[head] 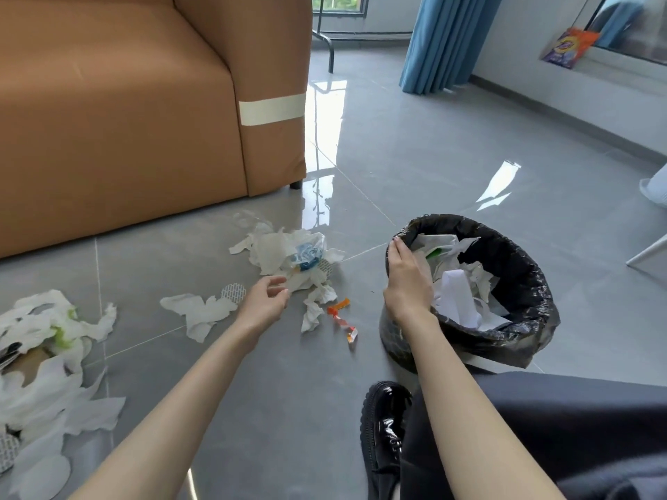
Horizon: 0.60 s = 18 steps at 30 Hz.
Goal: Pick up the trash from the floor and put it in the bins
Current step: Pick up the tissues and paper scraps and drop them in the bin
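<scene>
Crumpled white tissue (274, 252), thin and torn into ragged shreds, lies heaped on the floor around a crinkled clear plastic wrapper (306, 256) with blue print. Just in front of it sits a twisted orange and white candy wrapper (341, 313). To the left lie a flat torn tissue sheet (196, 313) and a round dotted pad (234, 293). A bigger heap of white shreds (47, 341) with green bits spreads at the left edge. The left hand (265, 301) hovers at the near edge of the middle pile, fingers loosely curled around nothing. The right hand (408, 279) lies along the near rim of the round bin (519, 268), which is lined with a wrinkled glossy black bag. The fingers are outside and the thumb inside, but whether they pinch the rim I cannot tell. White paper (458, 297), creased and folded, fills the bin. The floor (397, 157) is of smooth grey tiles with a mirror sheen. A tan sofa (126, 120) with a strip of pale tape (272, 108) stands behind the litter. A shiny black shoe (384, 420) rests near the bin, and blue pleated curtains (444, 41) hang beyond.
</scene>
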### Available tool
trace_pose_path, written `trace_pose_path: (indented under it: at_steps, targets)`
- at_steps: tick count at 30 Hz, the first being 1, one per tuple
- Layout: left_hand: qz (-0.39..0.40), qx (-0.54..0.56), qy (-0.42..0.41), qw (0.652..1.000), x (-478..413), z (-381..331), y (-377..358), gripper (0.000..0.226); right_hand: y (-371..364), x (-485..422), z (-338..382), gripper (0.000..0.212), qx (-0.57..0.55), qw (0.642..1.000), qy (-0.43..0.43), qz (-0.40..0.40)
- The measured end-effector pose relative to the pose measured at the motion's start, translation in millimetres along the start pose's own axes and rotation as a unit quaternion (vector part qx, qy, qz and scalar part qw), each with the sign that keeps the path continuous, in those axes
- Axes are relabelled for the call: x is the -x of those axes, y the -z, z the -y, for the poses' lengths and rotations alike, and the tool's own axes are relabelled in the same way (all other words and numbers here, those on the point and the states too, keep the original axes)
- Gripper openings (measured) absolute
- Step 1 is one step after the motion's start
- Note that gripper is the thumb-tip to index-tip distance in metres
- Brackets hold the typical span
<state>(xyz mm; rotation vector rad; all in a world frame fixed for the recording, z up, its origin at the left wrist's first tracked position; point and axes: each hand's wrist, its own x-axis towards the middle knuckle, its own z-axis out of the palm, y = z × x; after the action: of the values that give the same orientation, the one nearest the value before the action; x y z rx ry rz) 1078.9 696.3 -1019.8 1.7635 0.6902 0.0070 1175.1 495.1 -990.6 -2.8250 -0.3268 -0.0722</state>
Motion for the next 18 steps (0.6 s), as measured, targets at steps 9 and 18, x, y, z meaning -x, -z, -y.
trace_pose_path:
  at_steps: [9,18]
  targets:
    - [-0.014,-0.048,0.004,0.999,-19.8,12.4,2.9,0.035,-35.6,10.4,32.8,0.063,-0.044,0.993,0.111,0.006]
    - [-0.065,-0.177,0.027,0.982,-60.0,74.0,35.3,0.049,-147.2,-2.2,34.8,0.061,-0.128,0.946,-0.107,0.278]
